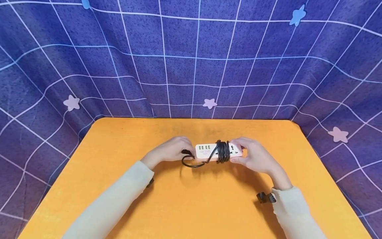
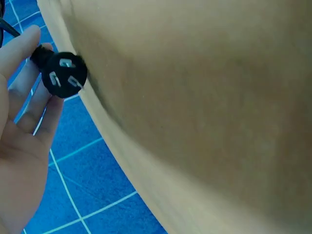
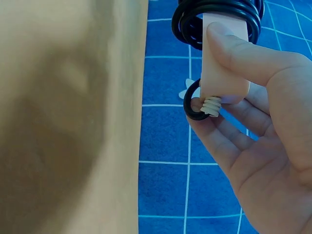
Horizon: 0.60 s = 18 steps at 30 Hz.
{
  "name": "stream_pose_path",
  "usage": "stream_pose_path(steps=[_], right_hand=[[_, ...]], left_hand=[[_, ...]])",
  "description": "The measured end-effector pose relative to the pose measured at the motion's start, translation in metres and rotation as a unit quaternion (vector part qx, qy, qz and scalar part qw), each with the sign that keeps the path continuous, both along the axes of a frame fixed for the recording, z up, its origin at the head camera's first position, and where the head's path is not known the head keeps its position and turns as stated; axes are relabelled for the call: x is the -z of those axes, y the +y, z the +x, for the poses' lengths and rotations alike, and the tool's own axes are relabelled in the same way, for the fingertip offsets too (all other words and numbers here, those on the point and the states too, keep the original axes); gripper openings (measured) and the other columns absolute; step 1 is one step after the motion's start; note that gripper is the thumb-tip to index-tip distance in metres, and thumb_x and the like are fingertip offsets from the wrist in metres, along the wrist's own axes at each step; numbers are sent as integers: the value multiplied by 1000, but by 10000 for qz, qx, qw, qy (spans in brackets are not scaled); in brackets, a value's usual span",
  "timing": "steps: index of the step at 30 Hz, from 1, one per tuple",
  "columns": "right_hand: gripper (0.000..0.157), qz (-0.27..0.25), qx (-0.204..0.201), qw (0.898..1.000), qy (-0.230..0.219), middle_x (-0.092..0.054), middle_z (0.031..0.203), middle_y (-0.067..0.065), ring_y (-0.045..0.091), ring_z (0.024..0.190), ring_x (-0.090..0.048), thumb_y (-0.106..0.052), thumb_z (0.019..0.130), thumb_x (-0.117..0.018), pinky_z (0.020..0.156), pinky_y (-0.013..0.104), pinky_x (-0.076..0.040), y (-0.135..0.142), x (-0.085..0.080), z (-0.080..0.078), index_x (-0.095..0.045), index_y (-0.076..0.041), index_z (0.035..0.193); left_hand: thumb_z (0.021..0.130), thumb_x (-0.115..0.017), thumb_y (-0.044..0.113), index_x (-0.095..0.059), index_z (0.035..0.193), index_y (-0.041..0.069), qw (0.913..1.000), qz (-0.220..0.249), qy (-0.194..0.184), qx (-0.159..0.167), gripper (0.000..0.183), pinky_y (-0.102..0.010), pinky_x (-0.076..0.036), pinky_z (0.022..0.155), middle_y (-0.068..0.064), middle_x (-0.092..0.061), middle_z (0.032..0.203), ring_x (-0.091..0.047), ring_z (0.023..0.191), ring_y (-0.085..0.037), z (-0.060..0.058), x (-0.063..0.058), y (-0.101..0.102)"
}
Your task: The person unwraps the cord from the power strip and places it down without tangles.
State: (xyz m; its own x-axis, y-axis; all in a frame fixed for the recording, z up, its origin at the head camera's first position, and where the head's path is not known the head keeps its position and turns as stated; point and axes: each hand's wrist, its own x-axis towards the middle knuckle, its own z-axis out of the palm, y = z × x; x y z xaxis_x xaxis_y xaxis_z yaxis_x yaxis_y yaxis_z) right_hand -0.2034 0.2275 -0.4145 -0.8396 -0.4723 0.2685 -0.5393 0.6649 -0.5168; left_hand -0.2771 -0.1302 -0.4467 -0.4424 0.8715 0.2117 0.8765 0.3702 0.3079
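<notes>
A white and pink power strip (image 1: 206, 153) is held above the table, with a black cord (image 1: 223, 152) wound several times round its right half. My right hand (image 1: 253, 154) grips the right end; in the right wrist view the thumb presses one face and fingers lie behind, near a ribbed cord collar (image 3: 211, 106). At the other end, my left hand (image 1: 176, 149) pinches the cord's black plug (image 2: 64, 74), its three pins facing the left wrist camera. From the plug a loose loop of cord hangs below the strip's left end in the head view.
An orange table (image 1: 191, 205) lies under both hands. Behind and beside it hangs a blue curtain (image 1: 179, 73) with a line grid and stars. Small black devices sit at both wrists, the right one (image 1: 265, 198) plainly showing.
</notes>
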Motion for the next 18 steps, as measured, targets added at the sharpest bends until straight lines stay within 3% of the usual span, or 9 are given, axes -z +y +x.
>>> stream_pose_path(steps=[8,12,18], right_hand=[[56,-203,138,9996,161,-72,130,4,25,115,-68,-24,83,-93,100,50,-55,6,-5,1,-71,-11,133],[56,-347,228,9988,278,-71,132,4,25,117,-68,-24,83,-94,101,50,-54,6,-6,2,-71,-12,133],[51,-526,317,9965,576,-72,127,0,20,112,-68,-21,80,-95,96,46,-55,4,-5,2,-74,-16,127]], left_hand=[[95,-82,19,-84,105,21,9988,-22,-339,-358,10,-35,-53,93,11,-75,96,-66,96,-10,9,-12,-9],[97,-80,21,-84,105,19,9968,28,-564,-574,9,-39,-53,99,11,-74,98,-66,97,-9,14,-15,-12],[97,-79,23,-83,97,16,9959,312,-593,-615,8,-37,-52,89,10,-67,90,-59,84,-9,19,-17,-20]])
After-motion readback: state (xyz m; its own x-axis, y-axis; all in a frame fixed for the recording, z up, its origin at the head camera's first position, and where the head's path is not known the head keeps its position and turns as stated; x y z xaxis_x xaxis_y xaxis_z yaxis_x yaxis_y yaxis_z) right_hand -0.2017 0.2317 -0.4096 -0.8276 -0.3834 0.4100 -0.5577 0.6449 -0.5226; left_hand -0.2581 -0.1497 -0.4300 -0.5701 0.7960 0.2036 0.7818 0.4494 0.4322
